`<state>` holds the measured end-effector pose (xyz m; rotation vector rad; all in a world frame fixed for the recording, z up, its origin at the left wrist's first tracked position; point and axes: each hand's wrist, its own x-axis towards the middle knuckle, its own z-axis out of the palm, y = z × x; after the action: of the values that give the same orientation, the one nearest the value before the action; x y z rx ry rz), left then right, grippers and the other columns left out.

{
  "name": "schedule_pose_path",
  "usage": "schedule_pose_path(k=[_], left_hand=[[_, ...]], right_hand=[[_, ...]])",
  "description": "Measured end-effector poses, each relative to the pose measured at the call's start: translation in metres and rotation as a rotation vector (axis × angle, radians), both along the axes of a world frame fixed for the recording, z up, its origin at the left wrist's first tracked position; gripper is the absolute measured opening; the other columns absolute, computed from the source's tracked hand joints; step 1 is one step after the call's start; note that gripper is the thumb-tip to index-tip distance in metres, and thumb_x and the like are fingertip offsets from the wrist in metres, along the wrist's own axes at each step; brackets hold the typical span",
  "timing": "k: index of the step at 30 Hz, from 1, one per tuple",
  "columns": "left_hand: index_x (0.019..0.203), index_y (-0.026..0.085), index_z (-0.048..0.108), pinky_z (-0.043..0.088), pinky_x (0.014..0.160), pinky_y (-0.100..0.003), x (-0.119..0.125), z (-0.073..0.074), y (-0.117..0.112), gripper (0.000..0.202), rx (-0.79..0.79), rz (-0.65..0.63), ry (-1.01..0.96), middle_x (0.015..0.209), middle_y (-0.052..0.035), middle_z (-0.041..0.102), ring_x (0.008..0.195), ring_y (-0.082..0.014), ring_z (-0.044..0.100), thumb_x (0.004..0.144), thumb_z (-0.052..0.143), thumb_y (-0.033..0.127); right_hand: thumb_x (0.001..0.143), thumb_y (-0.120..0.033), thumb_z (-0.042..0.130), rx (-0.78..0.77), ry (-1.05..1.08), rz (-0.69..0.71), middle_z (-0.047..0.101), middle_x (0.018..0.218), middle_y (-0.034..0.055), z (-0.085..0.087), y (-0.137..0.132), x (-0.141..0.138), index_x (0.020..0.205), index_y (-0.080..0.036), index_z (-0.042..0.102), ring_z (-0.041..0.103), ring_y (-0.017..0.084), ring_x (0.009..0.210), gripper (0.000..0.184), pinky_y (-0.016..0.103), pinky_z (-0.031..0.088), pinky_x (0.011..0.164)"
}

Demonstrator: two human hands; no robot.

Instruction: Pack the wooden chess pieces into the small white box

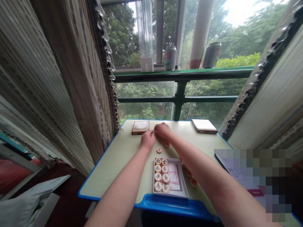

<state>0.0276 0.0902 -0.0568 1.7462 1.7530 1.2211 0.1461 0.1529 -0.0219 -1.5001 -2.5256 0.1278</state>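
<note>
Both my hands meet at the far middle of a pale desk (113, 164). My left hand (148, 138) is curled, its fingertips pinching toward my right hand (162, 130), which is closed over something small. What they hold is hidden. A wooden box (140, 127) lies just left of the hands. Nearer me, an open white tray (182, 183) holds several round wooden chess pieces (161, 174) with characters on top. Loose pieces (159, 150) lie between tray and hands, and more peek out beside my right forearm.
A flat brown-edged box (204, 125) sits at the desk's far right. Papers (236, 176) lie at the right edge. A green railing (180, 75) and window sill carry two cans (170, 58) and stacked cups (200, 34). Bamboo blinds hang on both sides.
</note>
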Motion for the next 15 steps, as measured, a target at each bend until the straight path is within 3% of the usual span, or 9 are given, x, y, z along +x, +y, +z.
schedule_pose_path(k=[9, 15], left_hand=[[0.102, 0.015, 0.068, 0.047, 0.091, -0.028, 0.005, 0.006, -0.009, 0.031, 0.02, 0.031, 0.009, 0.105, -0.0088, 0.07, 0.099, -0.0188, 0.063, 0.08, 0.047, 0.014], [0.088, 0.017, 0.071, 0.049, 0.082, -0.029, 0.001, 0.019, -0.024, 0.025, 0.038, 0.027, 0.035, 0.087, -0.0065, 0.073, 0.084, -0.0186, 0.065, 0.08, 0.047, 0.021]], right_hand=[[0.082, -0.025, 0.054, 0.024, 0.228, -0.111, 0.068, 0.099, 0.0084, 0.013, -0.018, 0.003, 0.107, -0.018, 0.064, 0.055, 0.024, 0.101, 0.028, 0.033, 0.044, 0.083], [0.077, -0.024, 0.057, 0.036, 0.426, -0.095, 0.065, 0.097, 0.0099, 0.032, -0.068, 0.028, 0.094, -0.015, 0.067, 0.06, 0.018, 0.083, 0.021, 0.028, 0.046, 0.074]])
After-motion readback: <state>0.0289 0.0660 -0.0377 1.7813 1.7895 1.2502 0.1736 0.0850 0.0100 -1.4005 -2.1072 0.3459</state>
